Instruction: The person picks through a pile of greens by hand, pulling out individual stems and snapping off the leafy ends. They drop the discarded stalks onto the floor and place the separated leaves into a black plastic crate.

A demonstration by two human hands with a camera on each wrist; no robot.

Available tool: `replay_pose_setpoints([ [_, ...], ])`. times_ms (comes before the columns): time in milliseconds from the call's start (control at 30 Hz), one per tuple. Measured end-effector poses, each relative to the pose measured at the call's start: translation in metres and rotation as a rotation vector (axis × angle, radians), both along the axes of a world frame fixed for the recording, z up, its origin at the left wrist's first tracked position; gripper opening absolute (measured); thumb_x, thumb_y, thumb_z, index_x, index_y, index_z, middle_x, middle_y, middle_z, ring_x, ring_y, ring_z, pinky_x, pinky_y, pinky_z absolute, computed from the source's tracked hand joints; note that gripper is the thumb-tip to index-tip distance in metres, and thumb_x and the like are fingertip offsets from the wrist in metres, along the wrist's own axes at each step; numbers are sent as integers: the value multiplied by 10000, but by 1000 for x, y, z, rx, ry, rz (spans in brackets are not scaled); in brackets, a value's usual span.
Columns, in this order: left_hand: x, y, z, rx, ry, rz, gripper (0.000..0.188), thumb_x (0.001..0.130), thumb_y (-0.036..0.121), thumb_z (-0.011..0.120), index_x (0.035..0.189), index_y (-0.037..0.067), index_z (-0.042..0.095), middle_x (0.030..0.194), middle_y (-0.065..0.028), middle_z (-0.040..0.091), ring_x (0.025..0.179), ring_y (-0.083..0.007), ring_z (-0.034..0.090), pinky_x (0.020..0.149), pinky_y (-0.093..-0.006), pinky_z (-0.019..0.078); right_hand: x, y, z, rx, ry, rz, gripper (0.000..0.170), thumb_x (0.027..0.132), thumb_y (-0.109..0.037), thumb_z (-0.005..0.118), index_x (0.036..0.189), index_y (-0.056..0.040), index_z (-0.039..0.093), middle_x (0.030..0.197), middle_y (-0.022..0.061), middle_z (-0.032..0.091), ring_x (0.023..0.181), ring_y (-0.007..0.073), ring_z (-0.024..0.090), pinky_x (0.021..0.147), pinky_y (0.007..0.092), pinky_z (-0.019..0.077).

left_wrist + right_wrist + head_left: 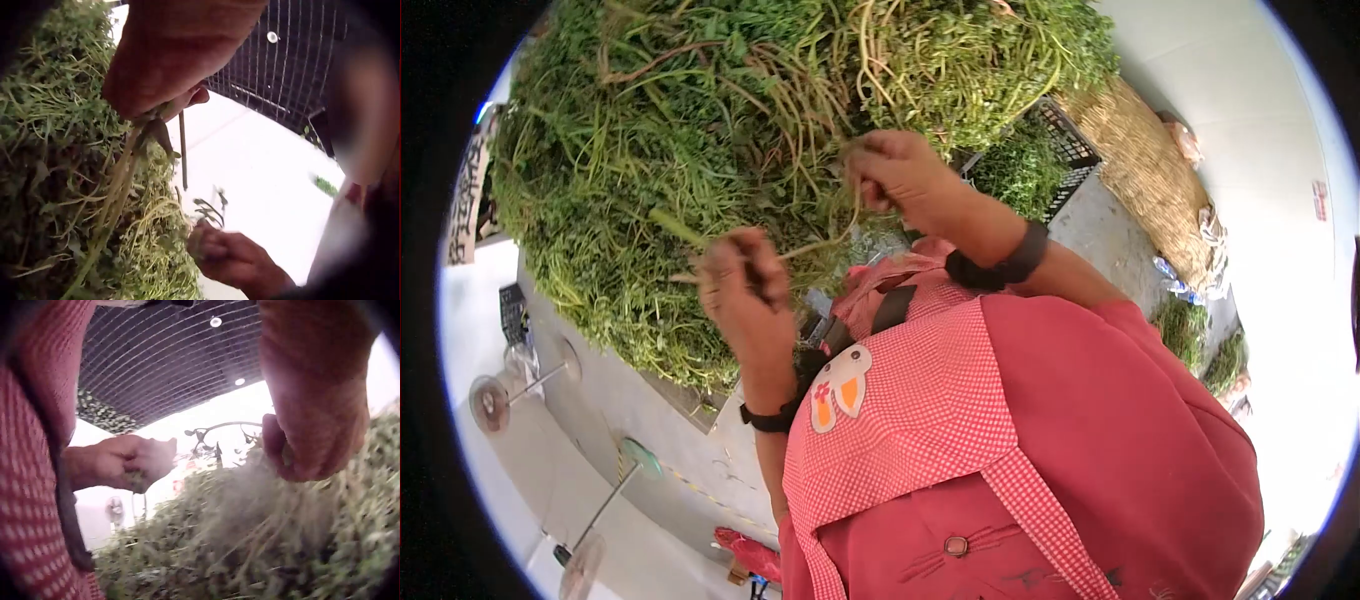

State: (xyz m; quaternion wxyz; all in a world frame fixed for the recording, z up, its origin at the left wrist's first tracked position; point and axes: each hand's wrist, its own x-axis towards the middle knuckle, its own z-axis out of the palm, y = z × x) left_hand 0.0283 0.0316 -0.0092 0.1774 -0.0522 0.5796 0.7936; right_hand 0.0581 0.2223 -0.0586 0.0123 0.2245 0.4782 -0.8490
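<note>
Across the head view from nine to one o'clock spreads a heap of leafy greens [650,170], with a black crate [1083,150] near two. The left hand [745,290] curls its fingers round stems; the right hand [905,180] pinches a thin stem [812,247] running between them.

In the left wrist view, the left hand at twelve grips drooping stalks [125,181]; the right, at five, has bent fingers.

In the right wrist view, the right hand is at two, its exact pinch unclear. Too hard a tug could snap that slender stem; loose fingers could lose it among the lookalike greens.
</note>
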Motion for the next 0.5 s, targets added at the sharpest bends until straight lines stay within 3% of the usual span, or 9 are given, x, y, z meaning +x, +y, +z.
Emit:
replay_pose_setpoints([
  [100,-18,-20,-2,203,-52,60,274,963,307,417,877,73,532,650,-1,455,483,-56,317,393,-189,219,40,47,46,292,44,-330,158,875,-148,571,957,-12,567,686,2,521,550,68,465,476,206,359],
  [167,-27,-31,-4,380,-53,61,262,969,292,399,890,66,506,664,1,431,494,-64,316,388,-200,220,74,105,43,485,127,-465,186,883,-154,557,947,18,586,691,18,554,560,82,480,486,214,382],
  [233,-32,-32,-5,412,-44,63,276,974,294,383,881,70,515,649,1,425,484,-70,308,383,-202,217,105,142,50,521,140,-687,180,892,-133,546,991,9,595,726,34,570,575,82,476,499,203,377],
  [300,-38,-36,-11,487,-20,30,296,982,284,349,876,66,519,658,-6,420,494,-80,312,378,-204,213,136,187,30,528,118,-779,184,892,-130,547,994,16,593,757,35,567,618,78,500,513,202,388],
  [333,-38,-33,-10,490,-21,27,296,982,284,349,876,66,519,658,-6,420,494,-80,312,378,-204,213,146,206,18,532,120,-782,184,892,-130,547,994,16,593,757,35,567,618,78,500,513,202,388],
  [400,-38,-30,-9,610,-51,-18,294,982,279,343,881,60,510,695,-13,432,529,-87,327,403,-211,238,165,240,-12,716,-153,-759,351,868,-194,597,1132,30,538,859,87,606,734,149,571,588,262,458],
  [467,-39,-24,-9,566,-58,16,291,983,276,336,889,50,494,704,-17,423,539,-98,320,422,-224,252,180,274,-71,1848,-382,-456,590,823,-279,652,1280,16,423,1007,176,614,888,249,601,728,343,492],
  [500,-38,-25,-7,530,-83,44,289,983,273,330,898,41,479,713,-22,413,550,-109,312,441,-237,265,180,280,-71,1449,-423,-316,749,783,-332,683,1357,-14,321,1122,241,572,1002,303,577,839,379,467],
])
